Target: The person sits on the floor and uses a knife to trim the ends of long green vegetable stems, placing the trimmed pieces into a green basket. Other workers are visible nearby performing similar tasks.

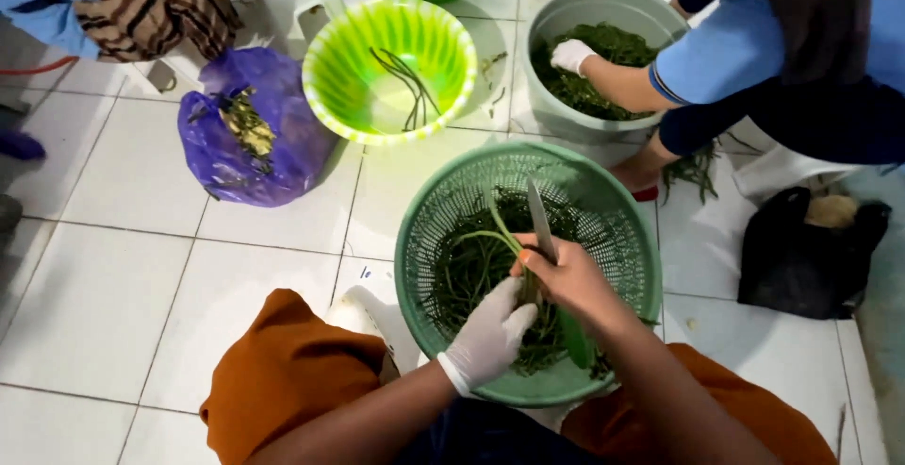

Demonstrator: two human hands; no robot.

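The person sits low over a green perforated basket (424, 239) set on the white tiled floor (113, 267) between the knees, so that whatever falls from the work lands inside it. The left hand (490, 333), in a white glove, closes its fingers (514, 319) around a bunch of long green stems (495, 229), holding them gathered over the middle of the basket, just above the loose pile of greens (471, 276) already lying there. The bare right hand (566, 276) grips a knife (539, 215) by the handle, fingers wrapped tight, blade pointing away toward the far side — laid against the stems where the left hand steadies them. Farther off, a bright lime-green bowl (330, 78) holds only a few stems, near a purple plastic bag (283, 144) with scraps at its mouth, to the left. At the far right another person's gloved hand (570, 53) reaches into a grey bucket (566, 12) full of greens — well apart from the basket. A black bag (801, 257) sits on the floor at the right.
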